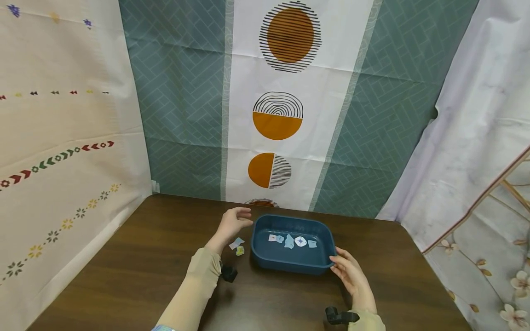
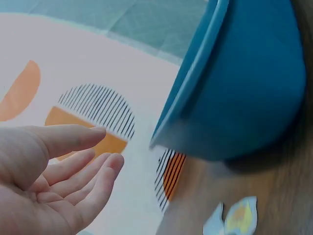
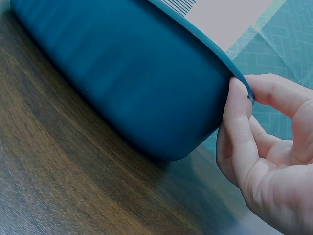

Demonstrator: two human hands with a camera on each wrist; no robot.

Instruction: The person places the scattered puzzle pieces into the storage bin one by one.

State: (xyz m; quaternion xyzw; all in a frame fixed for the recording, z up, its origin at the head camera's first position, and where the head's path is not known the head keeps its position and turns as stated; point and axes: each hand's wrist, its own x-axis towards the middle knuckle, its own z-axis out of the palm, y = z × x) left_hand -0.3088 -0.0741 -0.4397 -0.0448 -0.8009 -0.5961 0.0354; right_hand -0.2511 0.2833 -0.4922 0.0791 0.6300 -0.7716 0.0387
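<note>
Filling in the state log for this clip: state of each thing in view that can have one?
Blue basin: upright on the table, uncovered, cutouts inside.
Cutouts in the basin: lying on its floor.
Cutouts outside the basin: lying on the table, by its left end.
Left hand: holding nothing, fingers apart from the basin.
Right hand: pinching the basin's rim at its right end.
Backdrop: hanging, creased.

Around me the light is soft and even, leaving pale glare on the dark brown wooden tabletop (image 1: 265, 315) and shadow beneath the blue rounded rectangular plastic tub (image 2: 249, 83). In the left wrist view, the white patterned cloth backdrop (image 2: 98, 49) looks washed-out, the small pale-blue-and-yellow paper pieces (image 2: 242, 215) slightly soft.
</note>
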